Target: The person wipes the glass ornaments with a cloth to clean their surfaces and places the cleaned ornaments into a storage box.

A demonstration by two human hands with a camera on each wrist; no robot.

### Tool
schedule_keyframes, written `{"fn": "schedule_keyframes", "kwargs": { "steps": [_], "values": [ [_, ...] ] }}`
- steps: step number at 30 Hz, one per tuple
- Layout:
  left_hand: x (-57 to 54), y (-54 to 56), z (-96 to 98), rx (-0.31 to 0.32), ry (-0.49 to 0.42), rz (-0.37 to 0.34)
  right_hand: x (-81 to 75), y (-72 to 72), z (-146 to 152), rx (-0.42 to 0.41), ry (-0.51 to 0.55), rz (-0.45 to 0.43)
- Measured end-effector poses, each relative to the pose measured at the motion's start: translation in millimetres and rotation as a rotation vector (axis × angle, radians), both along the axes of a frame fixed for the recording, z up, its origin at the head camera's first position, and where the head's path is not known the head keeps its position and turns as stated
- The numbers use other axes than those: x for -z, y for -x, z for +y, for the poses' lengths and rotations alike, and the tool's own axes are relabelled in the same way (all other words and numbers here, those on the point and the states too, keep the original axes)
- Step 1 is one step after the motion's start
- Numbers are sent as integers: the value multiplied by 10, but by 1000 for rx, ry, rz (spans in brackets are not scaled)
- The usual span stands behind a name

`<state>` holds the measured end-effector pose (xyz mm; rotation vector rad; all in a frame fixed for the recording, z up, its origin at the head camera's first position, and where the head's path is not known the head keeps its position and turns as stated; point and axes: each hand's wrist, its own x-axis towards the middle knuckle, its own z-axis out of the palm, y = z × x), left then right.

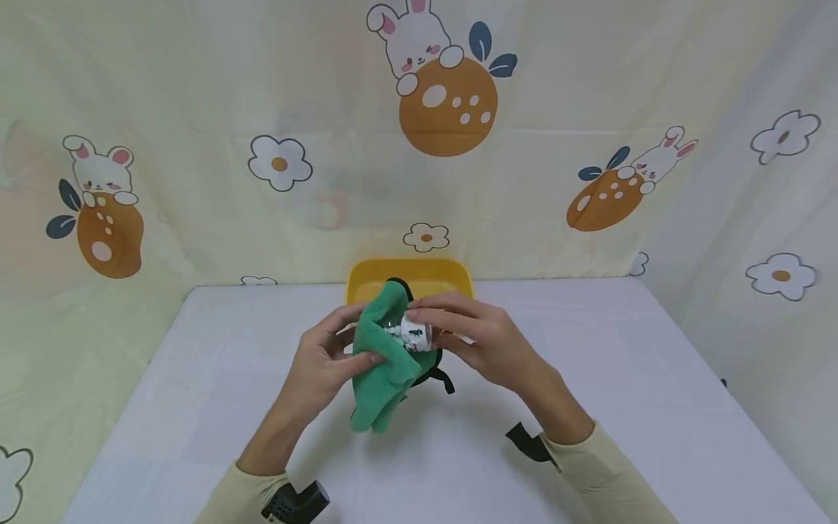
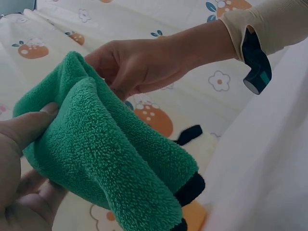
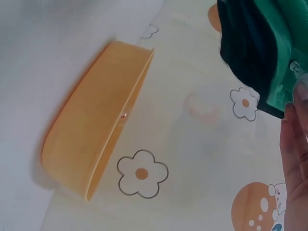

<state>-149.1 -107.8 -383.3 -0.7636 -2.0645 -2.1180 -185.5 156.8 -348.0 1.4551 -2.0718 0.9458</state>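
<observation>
My left hand point(image 1: 321, 360) holds a folded green terry towel with black edging point(image 1: 376, 371), thumb on the near side and fingers behind it. A black hanging loop point(image 1: 444, 378) sticks out at its right. In the towel's fold sits a small white container with a dark printed pattern point(image 1: 417, 335), its far end clear and partly wrapped. The fingers and thumb of my right hand point(image 1: 487, 338) pinch its white end. In the left wrist view the towel point(image 2: 96, 139) hides the container. The right wrist view catches only part of my right hand point(image 3: 296, 149) beside the cloth.
Behind the hands a yellow plastic basin point(image 1: 458, 273) stands at the far edge of the white table point(image 1: 262, 407). Printed curtains with rabbits and flowers point(image 1: 281, 218) hang behind and at the sides. A black strap device point(image 1: 297, 502) sits on the left sleeve.
</observation>
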Motion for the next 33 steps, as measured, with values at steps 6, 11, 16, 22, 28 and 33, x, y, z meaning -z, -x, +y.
{"fn": "schedule_keyframes", "kwargs": {
  "steps": [6,11,16,22,28,33],
  "values": [
    [-16,-6,-10,-23,75,-6,39,-22,19,105,-67,68],
    [-30,-20,-22,-20,67,-5,54,-53,23,138,-76,34],
    [-29,-27,-26,-30,83,9,73,-70,9,139,-74,-37],
    [10,-18,-18,-49,109,64,65,-89,-4,173,-89,-84],
    [19,-16,-4,-57,111,84,58,-90,-9,201,-113,-131],
    [12,-24,3,-57,94,83,54,-83,-19,176,-102,-196]
  ]
}}
